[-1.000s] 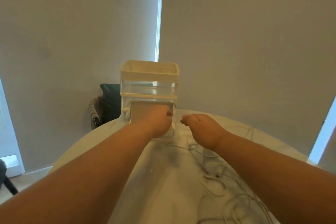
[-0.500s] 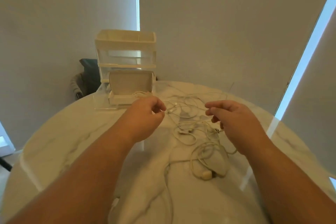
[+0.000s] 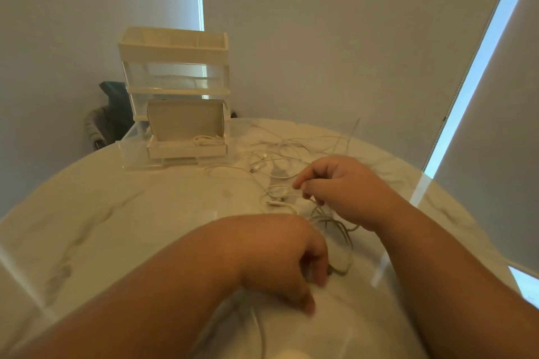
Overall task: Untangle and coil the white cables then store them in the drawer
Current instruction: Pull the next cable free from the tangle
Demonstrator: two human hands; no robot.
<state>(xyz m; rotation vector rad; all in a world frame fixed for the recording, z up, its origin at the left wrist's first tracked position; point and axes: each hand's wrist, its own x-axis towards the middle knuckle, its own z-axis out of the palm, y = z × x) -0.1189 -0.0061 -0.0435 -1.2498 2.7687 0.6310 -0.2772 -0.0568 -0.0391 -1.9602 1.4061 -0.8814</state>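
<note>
A tangle of white cables [image 3: 280, 160] lies on the round marble table [image 3: 116, 213], right of centre. My right hand [image 3: 347, 189] pinches one strand near its connector [image 3: 287, 192], just above the tabletop. My left hand [image 3: 283, 259] is lower and nearer to me, its fingers curled down over the end of a cable loop [image 3: 339, 242]; what lies under the fingers is hidden. The clear drawer unit [image 3: 175, 67] stands at the table's far side. Its bottom drawer [image 3: 186, 151] is pulled out, with a coiled white cable [image 3: 205, 141] inside.
A dark chair [image 3: 108, 114] stands behind the table on the left, by the wall. Another cable strand [image 3: 259, 329] runs along the table toward me under my left arm. Bright window strips show at the right.
My left hand has dropped from beside the drawer toward me and now covers the loop where a white plug lay. My right hand has shifted slightly and now pinches a strand.
</note>
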